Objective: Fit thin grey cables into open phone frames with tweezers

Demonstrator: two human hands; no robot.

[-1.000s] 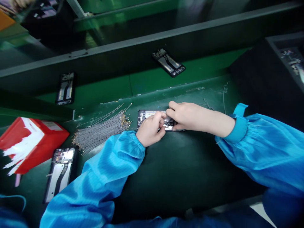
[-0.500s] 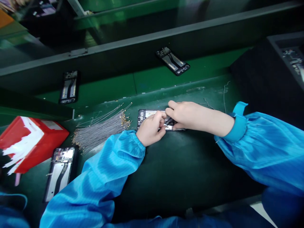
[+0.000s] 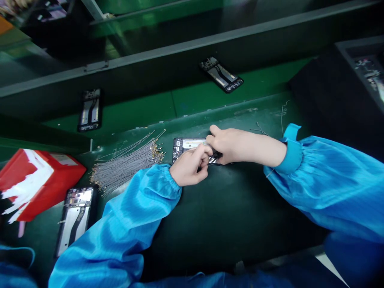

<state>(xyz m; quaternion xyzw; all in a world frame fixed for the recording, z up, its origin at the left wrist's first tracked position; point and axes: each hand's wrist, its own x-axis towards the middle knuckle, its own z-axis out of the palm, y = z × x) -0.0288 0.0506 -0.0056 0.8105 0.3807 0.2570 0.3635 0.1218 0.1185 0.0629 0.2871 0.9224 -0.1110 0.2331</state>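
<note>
An opened phone body (image 3: 178,149) lies sideways on the green bench, its circuit board showing at the left end. My left hand (image 3: 192,163) is over its near edge, fingers curled together; what they pinch is too small to make out. Over the right part of the phone is my right hand (image 3: 225,143), with bent fingers meeting the left fingertips. Its fingers hide much of the phone and whatever they grip. Left of the phone lies a bundle of thin grey cables (image 3: 129,168) with gold-coloured ends.
More opened phones lie around: one at near left (image 3: 76,220), one at far left (image 3: 90,110), one at the back (image 3: 222,75). A red box (image 3: 57,180) with torn white strips stands left. A black bin (image 3: 327,80) is at right. Loose cables (image 3: 282,116) lie near it.
My right hand and forearm have shifted slightly left. My left hand remains at the phone, its fingers a little higher and closer to the right hand. The view has moved slightly.
</note>
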